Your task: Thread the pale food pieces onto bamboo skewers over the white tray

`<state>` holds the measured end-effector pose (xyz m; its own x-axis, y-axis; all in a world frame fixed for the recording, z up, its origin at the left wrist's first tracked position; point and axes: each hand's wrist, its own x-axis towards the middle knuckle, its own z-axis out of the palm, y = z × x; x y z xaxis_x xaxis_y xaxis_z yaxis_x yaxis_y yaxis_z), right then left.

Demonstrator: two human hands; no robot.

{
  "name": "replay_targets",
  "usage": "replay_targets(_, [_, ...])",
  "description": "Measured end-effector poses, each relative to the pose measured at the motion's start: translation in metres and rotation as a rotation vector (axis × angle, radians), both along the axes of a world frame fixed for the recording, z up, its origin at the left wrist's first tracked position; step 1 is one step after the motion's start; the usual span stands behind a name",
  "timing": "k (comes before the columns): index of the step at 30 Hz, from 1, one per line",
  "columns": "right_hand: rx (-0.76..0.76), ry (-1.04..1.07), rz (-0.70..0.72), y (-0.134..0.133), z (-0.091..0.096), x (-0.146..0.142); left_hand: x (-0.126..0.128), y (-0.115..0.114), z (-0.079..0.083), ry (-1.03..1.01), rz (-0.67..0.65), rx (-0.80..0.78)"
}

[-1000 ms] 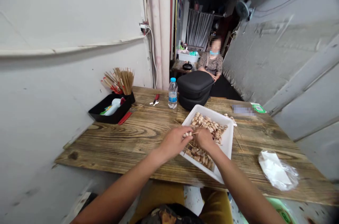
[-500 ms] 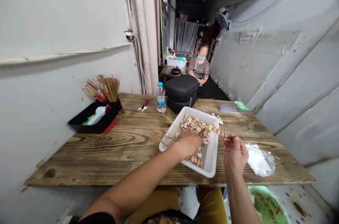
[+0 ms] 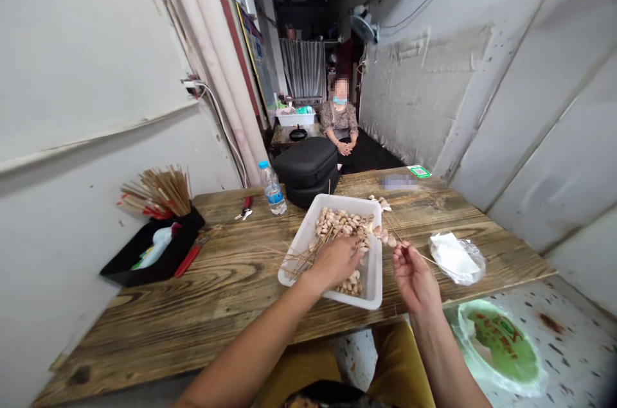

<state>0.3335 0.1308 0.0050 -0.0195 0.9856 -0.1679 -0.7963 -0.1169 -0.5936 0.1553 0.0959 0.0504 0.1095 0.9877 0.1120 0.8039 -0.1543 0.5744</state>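
Note:
A white plastic tray holds loose garlic cloves and several thin bamboo skewers threaded with cloves. My left hand is inside it, palm down, with fingertips closed on what looks like a garlic clove at the right of the pile. Just past the tray's right rim, my right hand pinches a skewer of garlic cloves. Its bare end points right, and its threaded end leans over the rim. More skewered cloves lie beyond the tray's far right corner.
On the wooden table stand a black box of skewers and packets, a water bottle and a black case. Keys and a plastic bag with white paper lie there. A person sits beyond; a lined green bin is below right.
The camera view has turned and shifted, so the table appears tilted. My right hand still holds the skewer beside the tray; my left fingers have come up slightly at the pile's right side.

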Motion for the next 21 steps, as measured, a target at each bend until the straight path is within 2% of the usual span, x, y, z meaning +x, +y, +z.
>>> replay_targets(2, [0.029, 0.0, 0.01, -0.006, 0.002, -0.003, 0.004, 0.0, -0.001, -0.296, 0.115, 0.067])
replay_targets(5, [0.056, -0.002, 0.066, -0.013, 0.005, -0.008, 0.014, 0.0, 0.0, -0.737, 0.145, 0.087])
replay_targets(7, [0.064, -0.021, 0.127, -0.019, 0.006, -0.01, 0.019, -0.002, 0.003, -0.908, 0.157, 0.094])
replay_targets(9, [0.084, -0.113, 0.215, -0.027, 0.007, -0.009, 0.02, -0.003, 0.007, -0.959, 0.16, 0.11])
replay_targets(11, [0.149, -0.359, 0.281, -0.036, 0.01, -0.003, 0.016, -0.004, 0.011, -0.902, 0.164, 0.144])
replay_targets(12, [0.207, -0.535, 0.253, -0.041, 0.012, 0.001, 0.013, -0.004, 0.013, -0.848, 0.164, 0.162])
replay_targets(14, [0.374, -0.911, 0.075, -0.045, 0.019, 0.01, 0.008, -0.003, 0.018, -0.755, 0.135, 0.179])
replay_targets(16, [0.565, -1.183, -0.126, -0.041, 0.026, 0.016, 0.006, -0.001, 0.022, -0.772, 0.056, 0.13])
replay_targets(17, [0.638, -1.263, -0.152, -0.037, 0.028, 0.018, 0.007, 0.001, 0.023, -0.818, 0.011, 0.086])
replay_targets(19, [0.699, -1.365, -0.074, -0.027, 0.027, 0.019, 0.01, 0.003, 0.024, -0.92, -0.045, -0.002])
replay_targets(21, [0.69, -1.422, 0.041, -0.019, 0.022, 0.018, 0.015, 0.006, 0.022, -0.982, -0.066, -0.061])
